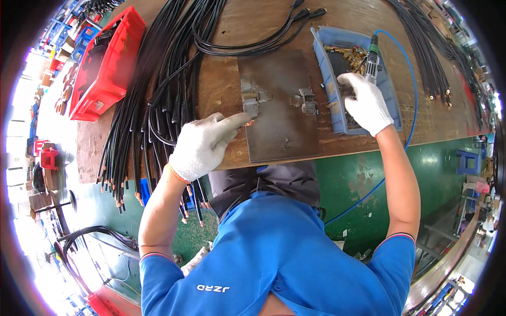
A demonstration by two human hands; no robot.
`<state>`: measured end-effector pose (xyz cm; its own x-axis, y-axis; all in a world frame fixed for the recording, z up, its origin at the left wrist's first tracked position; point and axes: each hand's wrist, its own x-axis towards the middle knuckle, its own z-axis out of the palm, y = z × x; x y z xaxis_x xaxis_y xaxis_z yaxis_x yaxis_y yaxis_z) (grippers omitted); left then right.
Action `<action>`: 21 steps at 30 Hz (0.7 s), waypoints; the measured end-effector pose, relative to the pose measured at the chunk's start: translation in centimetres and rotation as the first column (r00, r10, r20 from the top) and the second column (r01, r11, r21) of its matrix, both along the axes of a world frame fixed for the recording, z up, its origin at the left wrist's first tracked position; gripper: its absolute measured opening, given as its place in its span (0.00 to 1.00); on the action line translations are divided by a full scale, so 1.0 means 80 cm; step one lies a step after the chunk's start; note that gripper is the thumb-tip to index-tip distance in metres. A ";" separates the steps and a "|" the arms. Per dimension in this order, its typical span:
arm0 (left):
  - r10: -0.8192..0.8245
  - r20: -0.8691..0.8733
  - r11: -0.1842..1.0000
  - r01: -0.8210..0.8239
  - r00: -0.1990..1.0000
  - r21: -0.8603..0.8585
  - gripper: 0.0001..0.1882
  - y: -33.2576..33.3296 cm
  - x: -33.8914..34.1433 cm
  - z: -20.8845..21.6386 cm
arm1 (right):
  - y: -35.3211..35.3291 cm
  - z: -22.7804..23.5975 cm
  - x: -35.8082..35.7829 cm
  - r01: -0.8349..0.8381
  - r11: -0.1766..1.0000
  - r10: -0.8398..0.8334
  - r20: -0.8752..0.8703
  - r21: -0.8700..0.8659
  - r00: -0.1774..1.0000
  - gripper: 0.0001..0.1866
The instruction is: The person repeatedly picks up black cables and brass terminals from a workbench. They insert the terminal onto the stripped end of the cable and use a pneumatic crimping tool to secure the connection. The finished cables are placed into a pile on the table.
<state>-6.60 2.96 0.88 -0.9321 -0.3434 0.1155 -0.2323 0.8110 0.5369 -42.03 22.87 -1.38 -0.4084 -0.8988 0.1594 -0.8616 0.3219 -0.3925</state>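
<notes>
My left hand (203, 145), in a white glove, has its index finger stretched toward the left metal clamp (250, 102) on a dark flat plate (276, 131). Its thumb side lies close along that finger and the other fingers are curled. A small copper-coloured bit shows at the tips; I cannot make out whether it is held. My right hand (367, 104), also white-gloved, reaches over a blue bin (336, 113) with fingers apart and slightly bent. Just beyond it, a silver and black air tool (372, 63) rests in the bin near small brass-coloured parts (352, 55). A second metal clamp (304, 101) sits on the plate.
Black cables (158, 79) lie in a thick bundle at left, ends hanging over the wooden table's (221, 79) near edge. More cables (421, 47) lie at far right. A red bin (113, 68) stands at far left. A blue air hose (415, 89) passes beside my right forearm.
</notes>
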 end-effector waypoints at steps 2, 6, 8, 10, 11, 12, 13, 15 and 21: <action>0.003 -0.004 1.000 -0.003 1.000 -0.006 0.24 -0.001 0.000 0.003 | 0.004 -0.002 -0.012 0.063 0.988 -0.028 0.239 -0.138 0.971 0.24; 0.025 -0.062 1.000 -0.025 0.998 0.001 0.24 -0.004 0.005 -0.001 | 0.015 0.038 0.028 0.339 0.869 0.132 0.828 -0.361 0.545 0.21; 0.033 -0.083 0.999 -0.034 0.996 -0.002 0.24 -0.003 0.003 -0.002 | 0.009 0.039 0.061 0.297 0.825 0.429 0.874 -0.482 0.227 0.21; 0.043 -0.112 0.998 -0.038 0.993 0.044 0.24 -0.002 0.000 0.002 | -0.006 0.024 0.095 0.350 0.841 0.459 0.886 -0.412 -0.060 0.19; 0.059 -0.124 0.997 -0.051 0.990 0.063 0.24 -0.001 0.002 0.004 | -0.018 0.009 0.109 0.331 0.853 0.475 0.863 -0.403 -0.174 0.16; 0.054 -0.138 0.997 -0.047 0.989 0.055 0.24 -0.001 0.002 0.005 | -0.028 -0.006 0.123 0.337 0.855 0.496 0.811 -0.393 -0.312 0.15; 0.055 -0.145 0.998 -0.049 0.988 0.044 0.23 -0.001 0.004 0.005 | -0.038 -0.016 0.138 0.351 0.857 0.494 0.794 -0.378 -0.354 0.15; 0.056 -0.155 0.998 -0.053 0.986 0.023 0.23 -0.002 0.006 0.004 | -0.051 -0.032 0.157 0.350 0.869 0.478 0.776 -0.349 -0.411 0.15; 0.071 -0.169 0.997 -0.071 0.983 0.005 0.24 -0.001 0.008 0.003 | -0.077 -0.046 0.189 0.286 0.901 0.427 0.778 -0.325 -0.461 0.14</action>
<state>-5.97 2.85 1.11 -0.8722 -0.4081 0.2699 -0.1956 0.7964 0.5722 -26.91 16.74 -5.05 -0.2026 -0.9730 -0.1110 0.8192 -0.1062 -0.5636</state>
